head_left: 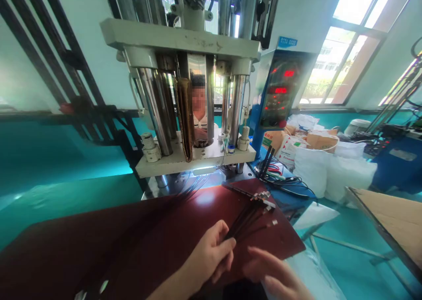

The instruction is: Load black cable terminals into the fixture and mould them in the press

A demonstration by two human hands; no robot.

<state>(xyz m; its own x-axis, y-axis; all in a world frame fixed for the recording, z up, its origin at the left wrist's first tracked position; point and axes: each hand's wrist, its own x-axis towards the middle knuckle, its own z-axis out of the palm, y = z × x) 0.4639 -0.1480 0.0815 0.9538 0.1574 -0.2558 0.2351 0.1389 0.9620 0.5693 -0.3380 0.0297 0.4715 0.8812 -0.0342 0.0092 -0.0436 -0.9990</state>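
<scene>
While the left hand pinches black cables between thumb and curled fingers, the right hand, blurred, hangs just beside it, fingers parted, seemingly holding nothing. The step looks like gathering or sorting; the next move would call for a gentle grip that keeps the metal-tipped ends together. These rest near the red-brown tabletop's right edge; it spreads widest leftward, with the press's lower plate beyond.

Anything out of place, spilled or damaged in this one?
Nothing looks spilled. The cables right of the press lie in an untidy tangle, unlike the strands gathered in the left hand. The upper plate has dark scuffs.
</scene>
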